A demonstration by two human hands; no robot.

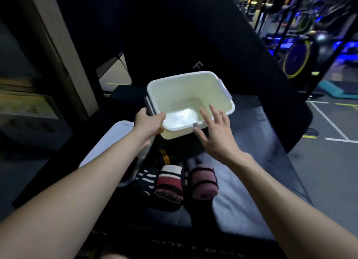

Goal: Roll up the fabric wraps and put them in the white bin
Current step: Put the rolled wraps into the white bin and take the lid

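From the head view, the white bin is held up over a dark padded bench, tipped so its open mouth faces back toward the person. Its long axis runs from lower left to upper right, with a grey handle on the far right end. Nothing shows inside it but a bright glare on the bottom.

The left hand grips the bin's near-left corner, thumb curled over the rim and the fingers hidden underneath. The right hand is spread wide, fingers straight and apart, at the bin's near-right rim; whether it touches the rim I cannot tell.

Below the bin, three rolled wraps lie side by side on the bench, between the two forearms. The black-and-white striped roll is on the left, the red-and-white roll in the middle, and the pink roll on the right. Each one's long axis points away from the person toward the bin, with the coiled ends facing the camera. The red roll touches the striped one; the pink sits just beside it.

A flat white lid lies under the left forearm. Gym machines under blue light stand far right.
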